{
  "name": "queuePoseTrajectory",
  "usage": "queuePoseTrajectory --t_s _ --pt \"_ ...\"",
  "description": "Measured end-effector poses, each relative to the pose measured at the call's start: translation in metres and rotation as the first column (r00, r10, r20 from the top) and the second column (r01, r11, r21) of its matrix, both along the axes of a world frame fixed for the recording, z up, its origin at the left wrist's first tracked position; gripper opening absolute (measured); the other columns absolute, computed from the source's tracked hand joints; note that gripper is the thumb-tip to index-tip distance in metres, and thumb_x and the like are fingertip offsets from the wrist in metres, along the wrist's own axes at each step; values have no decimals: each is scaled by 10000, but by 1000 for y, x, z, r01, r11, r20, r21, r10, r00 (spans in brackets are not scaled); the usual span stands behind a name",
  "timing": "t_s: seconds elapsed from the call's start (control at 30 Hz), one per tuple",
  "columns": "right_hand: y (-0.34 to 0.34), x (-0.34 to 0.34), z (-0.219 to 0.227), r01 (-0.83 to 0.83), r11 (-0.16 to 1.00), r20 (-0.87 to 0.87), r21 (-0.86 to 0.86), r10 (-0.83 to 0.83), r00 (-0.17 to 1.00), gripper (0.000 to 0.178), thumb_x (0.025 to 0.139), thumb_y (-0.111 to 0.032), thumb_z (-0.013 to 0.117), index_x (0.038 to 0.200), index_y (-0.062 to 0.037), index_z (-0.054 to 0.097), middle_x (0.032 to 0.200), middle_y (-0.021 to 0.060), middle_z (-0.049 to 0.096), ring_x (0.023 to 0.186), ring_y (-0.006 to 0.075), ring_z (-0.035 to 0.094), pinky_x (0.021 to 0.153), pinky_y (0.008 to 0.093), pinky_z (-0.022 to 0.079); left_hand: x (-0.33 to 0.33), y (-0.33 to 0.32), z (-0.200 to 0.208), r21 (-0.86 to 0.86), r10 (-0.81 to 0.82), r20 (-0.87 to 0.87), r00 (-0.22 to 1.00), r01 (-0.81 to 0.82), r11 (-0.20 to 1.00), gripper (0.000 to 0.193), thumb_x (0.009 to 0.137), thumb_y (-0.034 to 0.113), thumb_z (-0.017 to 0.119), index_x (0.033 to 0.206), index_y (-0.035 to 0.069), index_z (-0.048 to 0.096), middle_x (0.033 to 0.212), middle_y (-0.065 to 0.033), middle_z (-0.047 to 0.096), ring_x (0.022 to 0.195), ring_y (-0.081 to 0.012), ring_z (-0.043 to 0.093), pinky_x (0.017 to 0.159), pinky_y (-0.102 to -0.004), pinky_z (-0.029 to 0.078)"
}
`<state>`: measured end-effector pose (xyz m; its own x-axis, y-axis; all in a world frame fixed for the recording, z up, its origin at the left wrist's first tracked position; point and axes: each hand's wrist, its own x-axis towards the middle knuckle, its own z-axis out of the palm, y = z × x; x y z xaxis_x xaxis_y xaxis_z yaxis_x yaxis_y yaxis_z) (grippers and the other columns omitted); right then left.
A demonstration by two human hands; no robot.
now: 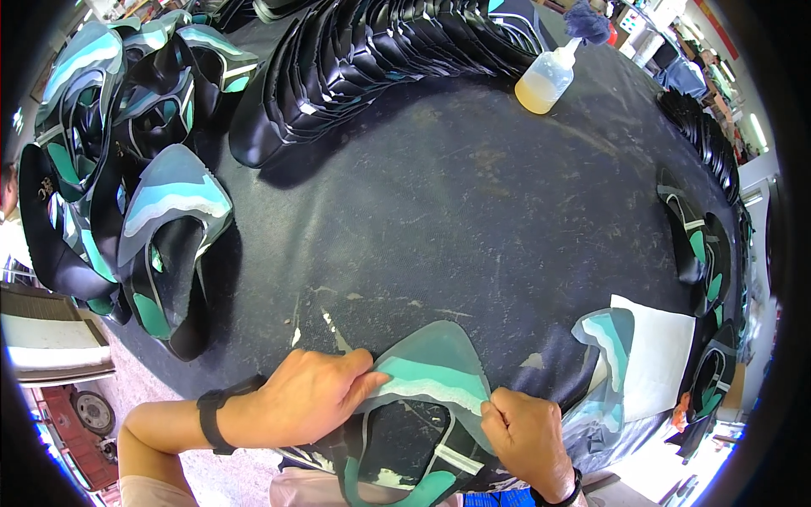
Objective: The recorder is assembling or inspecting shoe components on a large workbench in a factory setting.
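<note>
At the table's near edge lies a shoe upper (432,365), its grey pointed toe facing away from me. Teal and white bands cross its inner side, and a white strip shows on the loop nearer my body. My left hand (296,395) pinches its left edge between thumb and bent fingers. On the opposite edge, my right hand (525,435) grips the upper with its fingers curled closed. Just right of that hand are loose grey and teal lining pieces (606,338), partly over a white sheet (663,359).
Finished-looking black uppers (380,68) stand in a long curved row at the back. A heap of uppers (173,203) covers the left side. A squeeze bottle of yellowish liquid (545,80) stands at the back right. More uppers (693,232) line the right edge of the dark table (405,220).
</note>
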<state>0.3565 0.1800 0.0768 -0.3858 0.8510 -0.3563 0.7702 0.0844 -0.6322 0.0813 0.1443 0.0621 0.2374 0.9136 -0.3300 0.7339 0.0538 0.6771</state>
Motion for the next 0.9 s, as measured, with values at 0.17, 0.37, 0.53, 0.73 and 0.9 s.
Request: queuePoseTrajectory --t_s 0.17,0.37,0.53,0.73,0.9 --pt "0 6 -11 -19 999 -31 32 20 999 270 900 -112 660 703 -2 510 596 176 499 510 337 501 512 420 372 -1 0 0 11 17 4 1000 -17 1000 312 1031 267 617 858 12 572 596 -198 598 563 -427 619 519 -495 481" --pt "3 1 -1 -15 1000 42 7 15 999 277 906 -127 656 710 2 509 599 179 487 519 342 499 521 421 363 1 0 -3 41 12 7 1000 -12 999 302 1022 252 629 852 6 581 609 -207 601 587 -429 635 530 -493 497" --pt "3 8 -9 -95 995 85 20 93 992 254 926 -204 668 752 -47 572 664 134 610 607 364 619 549 454 437 4 -2 -2 68 60 -23 998 -58 996 288 1006 238 646 837 10 595 623 -215 611 596 -433 638 538 -500 501" --pt "1 8 -13 -130 987 90 96 122 988 248 914 -195 693 747 -51 579 666 120 623 596 353 624 529 452 432 4 -5 -9 95 71 -38 997 -67 993 267 979 236 681 844 10 632 630 -213 591 624 -445 616 549 -476 479" --pt "-5 8 -18 -171 955 196 242 124 973 300 893 -218 725 708 -51 560 623 127 613 574 353 625 502 455 423 6 -4 -10 112 68 -45 997 -62 992 270 979 234 677 833 10 637 627 -210 594 619 -438 617 546 -469 476"
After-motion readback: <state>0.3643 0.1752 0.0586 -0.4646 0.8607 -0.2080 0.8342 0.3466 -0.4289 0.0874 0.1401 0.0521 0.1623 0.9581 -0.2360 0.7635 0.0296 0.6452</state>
